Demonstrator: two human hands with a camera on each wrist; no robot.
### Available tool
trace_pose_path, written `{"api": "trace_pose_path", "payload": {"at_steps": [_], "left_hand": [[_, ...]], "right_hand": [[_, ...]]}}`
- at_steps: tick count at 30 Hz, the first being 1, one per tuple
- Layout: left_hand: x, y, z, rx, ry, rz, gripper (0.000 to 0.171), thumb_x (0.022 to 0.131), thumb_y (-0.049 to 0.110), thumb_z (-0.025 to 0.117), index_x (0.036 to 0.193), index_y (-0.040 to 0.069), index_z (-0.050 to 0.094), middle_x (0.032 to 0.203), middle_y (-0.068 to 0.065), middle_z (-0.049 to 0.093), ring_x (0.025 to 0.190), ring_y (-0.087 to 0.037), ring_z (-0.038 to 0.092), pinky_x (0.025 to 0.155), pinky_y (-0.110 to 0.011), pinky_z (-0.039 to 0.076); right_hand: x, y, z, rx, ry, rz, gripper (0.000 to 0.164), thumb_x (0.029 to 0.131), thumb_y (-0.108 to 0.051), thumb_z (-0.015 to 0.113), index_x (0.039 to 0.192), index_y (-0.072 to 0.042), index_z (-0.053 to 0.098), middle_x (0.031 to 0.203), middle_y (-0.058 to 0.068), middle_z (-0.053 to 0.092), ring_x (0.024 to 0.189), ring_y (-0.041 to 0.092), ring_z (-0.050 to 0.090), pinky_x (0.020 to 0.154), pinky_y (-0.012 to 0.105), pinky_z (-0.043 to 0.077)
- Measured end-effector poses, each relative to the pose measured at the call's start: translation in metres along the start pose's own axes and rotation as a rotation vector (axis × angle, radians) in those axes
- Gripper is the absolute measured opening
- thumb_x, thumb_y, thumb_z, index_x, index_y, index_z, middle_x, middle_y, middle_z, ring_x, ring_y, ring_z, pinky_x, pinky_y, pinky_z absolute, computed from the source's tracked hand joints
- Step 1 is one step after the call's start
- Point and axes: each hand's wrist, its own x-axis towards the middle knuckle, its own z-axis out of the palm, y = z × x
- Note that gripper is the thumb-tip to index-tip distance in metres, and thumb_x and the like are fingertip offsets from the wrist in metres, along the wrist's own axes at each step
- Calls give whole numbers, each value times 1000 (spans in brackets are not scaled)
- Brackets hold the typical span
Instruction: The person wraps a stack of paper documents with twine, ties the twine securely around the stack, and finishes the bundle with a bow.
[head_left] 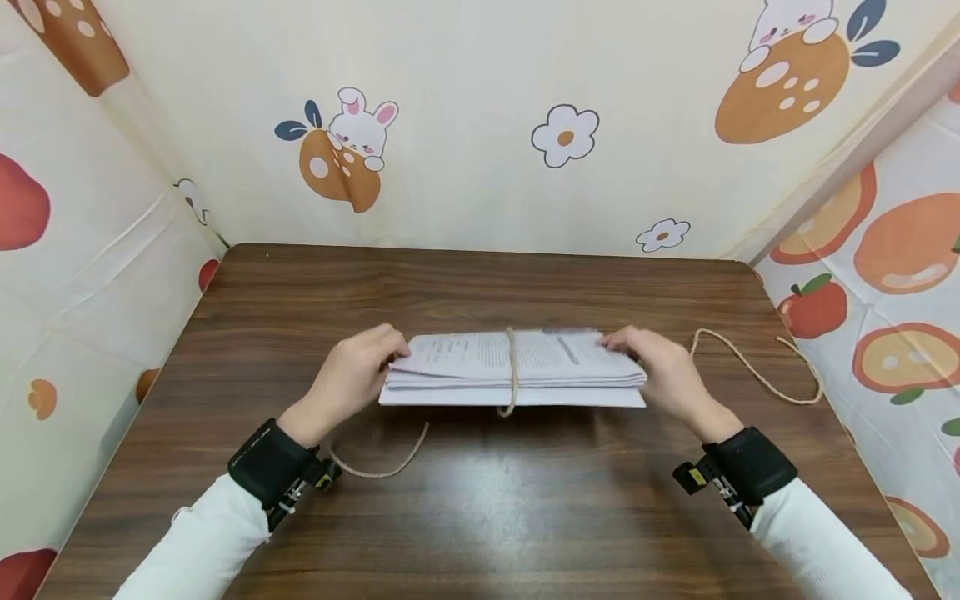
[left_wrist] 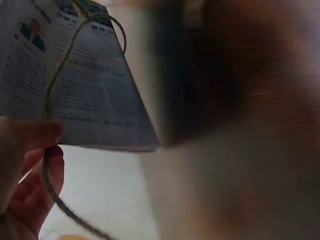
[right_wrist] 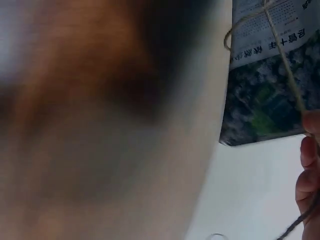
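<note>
A stack of folded printed papers (head_left: 450, 360), like newspapers, is held level over the table, its front edge toward me. A thin twine (head_left: 513, 365) loops around its middle. My left hand (head_left: 343, 375) grips the left end of the stack, thumb on one face and fingers on the other. My right hand (head_left: 667, 371) pinches the right end. In the left wrist view the twine (left_wrist: 48, 95) crosses the printed underside and passes beneath the thumb. The right wrist view shows twine (right_wrist: 285, 65) running across a dark photo to the right hand's fingers (right_wrist: 309, 185).
One loose twine end (head_left: 382, 473) curves below the left hand. Another length of twine (head_left: 757, 375) trails over the table's right side. The brown wood table (head_left: 480, 533) meets a cartoon-printed cloth wall (head_left: 465, 167) at the back, with fruit-printed cloth on both sides.
</note>
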Motion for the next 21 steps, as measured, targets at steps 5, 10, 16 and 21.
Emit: {"api": "trace_pose_path", "payload": {"at_steps": [5,10,16,21], "left_hand": [[-21,1,16,64,-121,47,18,77,-4,66,84,10,58,82,0,55,69,-13,56,58,-28,48],[-38,2,24,78,-252,40,17,78,0,68,88,11,60,87,0,53,67,-11,56,55,-24,47],[-49,2,26,101,-306,-15,20,74,2,73,86,12,61,85,1,54,66,-11,57,55,-24,46],[-51,1,24,95,-301,-105,15,74,6,75,82,12,63,78,3,58,66,-11,59,57,-26,48]], "right_hand": [[-24,-1,22,-27,-125,-62,34,67,9,69,93,-11,58,104,1,65,88,17,65,62,31,50],[-36,-2,36,-59,-169,-78,31,69,2,72,91,-14,58,103,-1,59,69,7,59,49,22,42],[-45,-2,39,-102,-182,-19,29,70,-2,74,93,-12,58,95,0,52,59,4,47,47,21,40],[-48,-5,36,-149,-202,59,26,70,-5,76,89,-11,58,85,0,54,57,5,48,47,24,40]]}}
